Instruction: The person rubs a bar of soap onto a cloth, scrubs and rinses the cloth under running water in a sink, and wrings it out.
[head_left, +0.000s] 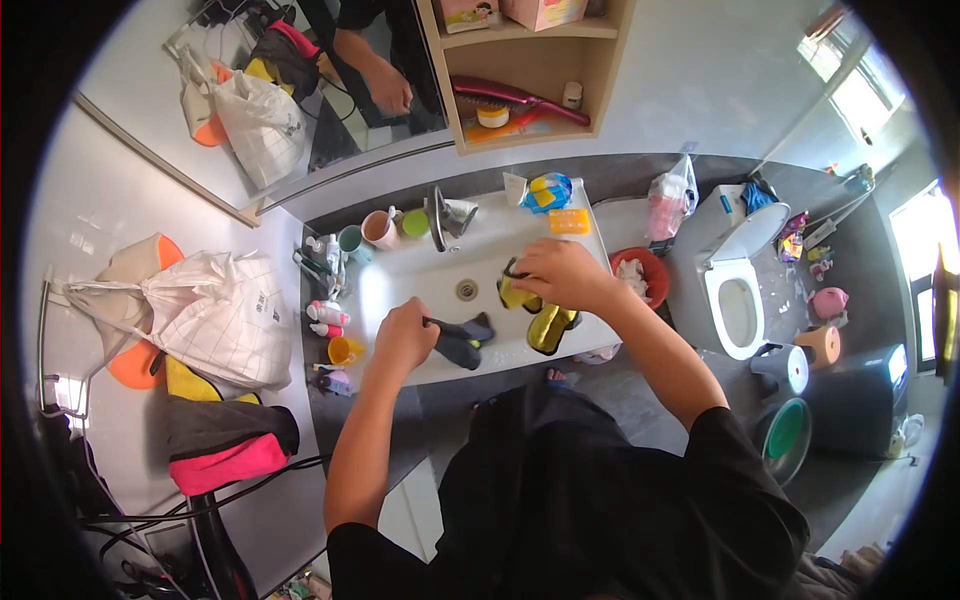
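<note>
My left hand (405, 335) is closed on one end of dark grey socks (460, 342), whose loose ends hang toward the sink's front edge. A small yellow-green patch shows on them. Over the right half of the white sink (400, 285), my right hand (560, 272) has its fingers closed on a glossy yellow piece with black edging (550, 328). One part of it hangs below the hand and another shows left of the fingers; its exact kind is unclear. The drain (466, 290) lies between my hands, and the faucet (437, 218) stands behind it.
Cups (379, 230) and bottles (327, 312) line the sink's left and back edges. A blue-and-yellow package (549, 192) and an orange packet (569, 221) sit at the back right. Right of the sink are a red bin (641, 275) and a toilet (735, 308). Bags (225, 310) hang left.
</note>
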